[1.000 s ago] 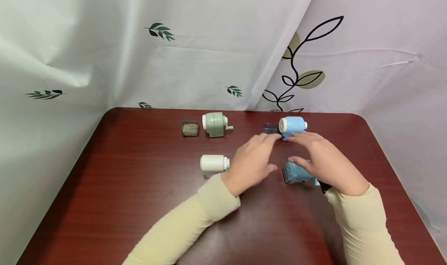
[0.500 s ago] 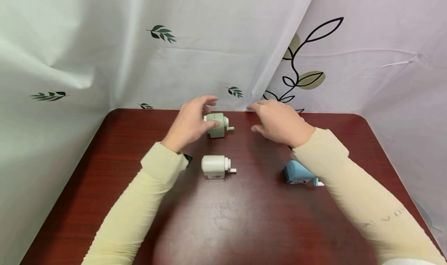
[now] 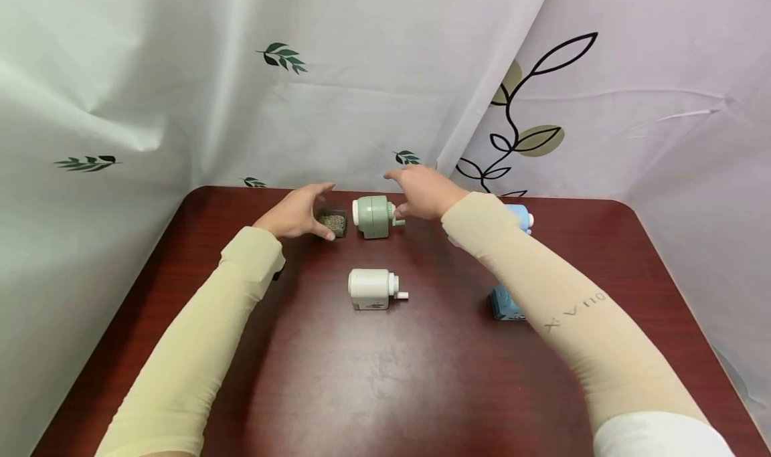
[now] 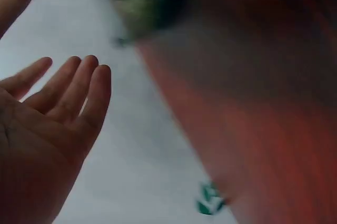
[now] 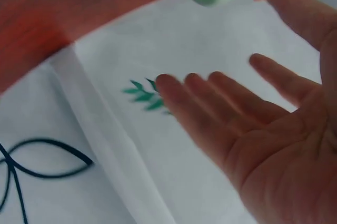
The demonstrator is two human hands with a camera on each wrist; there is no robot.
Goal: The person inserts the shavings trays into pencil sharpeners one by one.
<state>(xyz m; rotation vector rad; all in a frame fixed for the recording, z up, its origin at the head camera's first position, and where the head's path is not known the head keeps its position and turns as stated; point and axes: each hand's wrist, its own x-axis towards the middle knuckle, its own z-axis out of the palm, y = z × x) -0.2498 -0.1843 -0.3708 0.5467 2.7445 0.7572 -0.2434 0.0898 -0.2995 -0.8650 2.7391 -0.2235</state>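
Note:
A green hand-crank pencil sharpener [image 3: 372,217] stands near the table's back edge in the head view. Left of it lies a small dark bin [image 3: 334,223] with greyish-brown bits inside. My left hand [image 3: 293,214] reaches around the bin's left side, thumb and fingers spread apart, partly hiding it. On the sharpener's other side, my right hand [image 3: 426,191] has its thumb by the crank and its fingers stretched out behind. Both palms show in the wrist views with nothing held in the left hand [image 4: 58,118] or the right [image 5: 274,145].
A white crank sharpener [image 3: 369,288] stands mid-table, nearer the front. At the right, a light blue sharpener [image 3: 521,217] and a darker blue one [image 3: 506,304] are partly covered by my right sleeve [image 3: 542,290]. A white curtain [image 3: 349,109] hangs behind the table.
Both hands have moved left from the blue sharpeners to the green sharpener and the bin. The left hand has gone farther left, uncovering the white sharpener. The sharpeners stay in place.

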